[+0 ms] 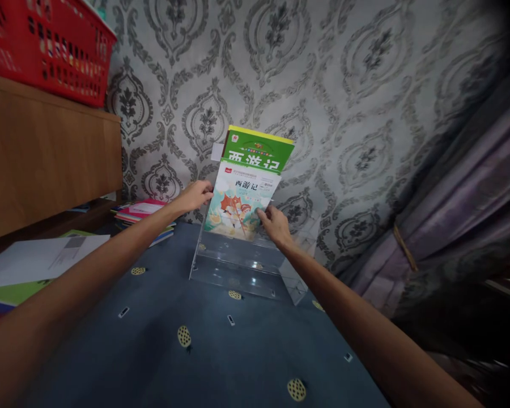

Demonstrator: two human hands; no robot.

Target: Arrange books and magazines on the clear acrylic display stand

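Observation:
A light-coloured book [233, 207] with a fox-like figure on its cover stands tilted back in a clear acrylic rack [238, 260]. My right hand [275, 224] grips its lower right edge, thumb on the cover and the other fingers partly out of sight. At the left edge, my left hand [196, 194] has its fingers curled against the book, with the fingertips partly hidden. Behind it rises a green book [259, 148] with a yellow top edge, its lower part covered by the front book. The rack's lower front tiers show bare clear plastic.
A dark blue patterned cloth [153, 340] lies under the rack. To the left are a stack of books [142, 209], papers [46, 258], and a wooden cabinet [51, 153] bearing a red basket [68, 54]. Patterned wallpaper [361, 113] stands behind; a tied curtain [408, 226] hangs right.

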